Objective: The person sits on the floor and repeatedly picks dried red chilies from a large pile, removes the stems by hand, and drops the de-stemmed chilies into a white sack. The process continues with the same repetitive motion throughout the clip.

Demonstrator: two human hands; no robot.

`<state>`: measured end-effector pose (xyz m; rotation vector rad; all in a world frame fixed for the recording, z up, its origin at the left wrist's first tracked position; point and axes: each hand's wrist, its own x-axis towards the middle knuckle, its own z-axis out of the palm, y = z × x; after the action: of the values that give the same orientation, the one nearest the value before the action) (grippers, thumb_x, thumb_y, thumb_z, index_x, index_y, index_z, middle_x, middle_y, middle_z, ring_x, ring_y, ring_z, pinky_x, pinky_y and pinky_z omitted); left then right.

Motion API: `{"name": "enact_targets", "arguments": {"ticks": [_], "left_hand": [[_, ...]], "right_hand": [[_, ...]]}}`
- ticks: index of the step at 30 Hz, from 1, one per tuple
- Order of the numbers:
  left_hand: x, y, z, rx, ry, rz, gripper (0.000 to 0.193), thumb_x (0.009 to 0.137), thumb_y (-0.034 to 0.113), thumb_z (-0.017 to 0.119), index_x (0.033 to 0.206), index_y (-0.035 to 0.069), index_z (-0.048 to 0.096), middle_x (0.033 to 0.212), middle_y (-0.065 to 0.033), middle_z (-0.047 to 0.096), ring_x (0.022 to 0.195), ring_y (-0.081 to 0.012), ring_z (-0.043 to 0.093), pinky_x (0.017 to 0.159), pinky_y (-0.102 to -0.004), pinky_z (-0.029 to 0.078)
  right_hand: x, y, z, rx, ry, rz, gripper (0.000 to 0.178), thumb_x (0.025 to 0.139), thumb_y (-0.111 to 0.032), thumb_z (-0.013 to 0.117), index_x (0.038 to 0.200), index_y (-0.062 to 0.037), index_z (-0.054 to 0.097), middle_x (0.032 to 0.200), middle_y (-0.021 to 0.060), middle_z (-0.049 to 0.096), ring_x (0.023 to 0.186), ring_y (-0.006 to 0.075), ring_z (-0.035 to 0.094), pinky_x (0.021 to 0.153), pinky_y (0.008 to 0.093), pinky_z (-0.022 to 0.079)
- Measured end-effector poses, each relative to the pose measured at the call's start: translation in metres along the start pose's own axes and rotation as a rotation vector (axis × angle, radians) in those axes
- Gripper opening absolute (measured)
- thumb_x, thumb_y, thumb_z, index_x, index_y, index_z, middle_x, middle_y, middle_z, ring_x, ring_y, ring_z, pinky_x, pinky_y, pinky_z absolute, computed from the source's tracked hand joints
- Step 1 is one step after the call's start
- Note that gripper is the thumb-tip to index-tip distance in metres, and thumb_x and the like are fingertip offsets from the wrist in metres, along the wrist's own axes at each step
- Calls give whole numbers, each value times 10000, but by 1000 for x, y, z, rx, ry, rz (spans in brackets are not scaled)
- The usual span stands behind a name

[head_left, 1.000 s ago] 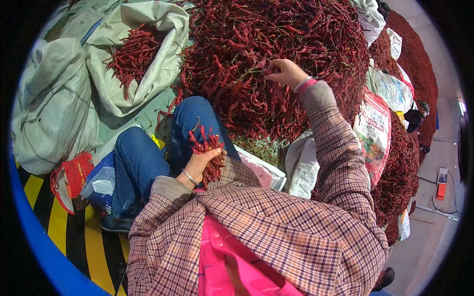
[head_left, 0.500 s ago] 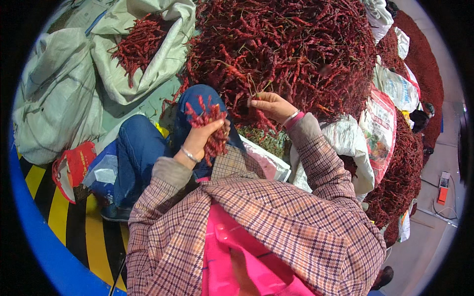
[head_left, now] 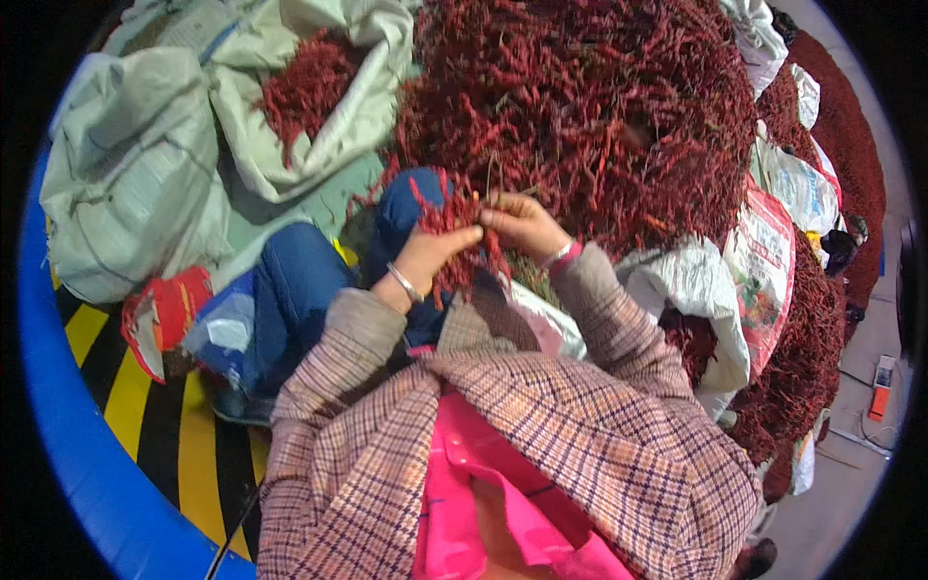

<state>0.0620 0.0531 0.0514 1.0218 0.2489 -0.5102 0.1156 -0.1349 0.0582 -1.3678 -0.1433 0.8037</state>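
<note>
My left hand is closed round a bunch of dried red chillies, held over my knee. Close against that bunch, my right hand pinches chillies by their thin stalks, with a chilli hanging below the fingers. The two hands almost meet, and the fingertips partly cover what lies between them. Just beyond them rises a large heap of dried red chillies, with pale stalks showing among the pods.
An open white woven sack with chillies inside stands at the far left, beside a full white sack. A red bag lies near my leg. At right are a rolled-down white sack and a printed sack.
My right hand has moved from the heap's edge to the bunch in my left hand, bringing chillies with it. The whole view has shifted slightly.
</note>
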Motion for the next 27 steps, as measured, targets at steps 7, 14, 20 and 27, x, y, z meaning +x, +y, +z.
{"name": "enact_targets", "arguments": {"ticks": [7, 14, 20, 27], "left_hand": [[1, -17, -1, 19, -36, -55, 325, 848, 152, 642, 1149, 45, 583, 1104, -48, 615, 1023, -140, 574, 895, -293, 460], [-14, -7, -19, -62, -192, -184, 214, 845, 96, 645, 1055, 64, 627, 1014, -13, 625, 928, -114, 569, 805, -281, 465], [-15, -12, -15, -32, -47, -150, 259, 822, 107, 672, 1074, 71, 625, 1040, -11, 621, 927, -126, 568, 816, -296, 453], [-5, -42, -35, -10, 59, -141, 294, 798, 143, 699, 1068, 44, 636, 1036, -26, 634, 920, -128, 579, 809, -282, 452]], "right_hand": [[9, 63, 5, -419, 245, -447, 261, 799, -8, 633, 1050, 1, 560, 1018, 122, 595, 857, 174, 569, 769, 324, 485], [-3, 27, 38, -965, 425, -637, 293, 807, -229, 672, 1002, -33, 575, 860, 116, 487, 822, 279, 487, 724, 370, 424], [18, 72, 44, -352, 372, -397, 302, 908, -255, 560, 1057, 6, 527, 888, 72, 489, 851, 173, 494, 747, 299, 416], [-6, 57, 51, -428, 521, -432, 259, 885, -246, 599, 932, 7, 567, 832, 18, 518, 724, 100, 488, 641, 275, 429]]}}
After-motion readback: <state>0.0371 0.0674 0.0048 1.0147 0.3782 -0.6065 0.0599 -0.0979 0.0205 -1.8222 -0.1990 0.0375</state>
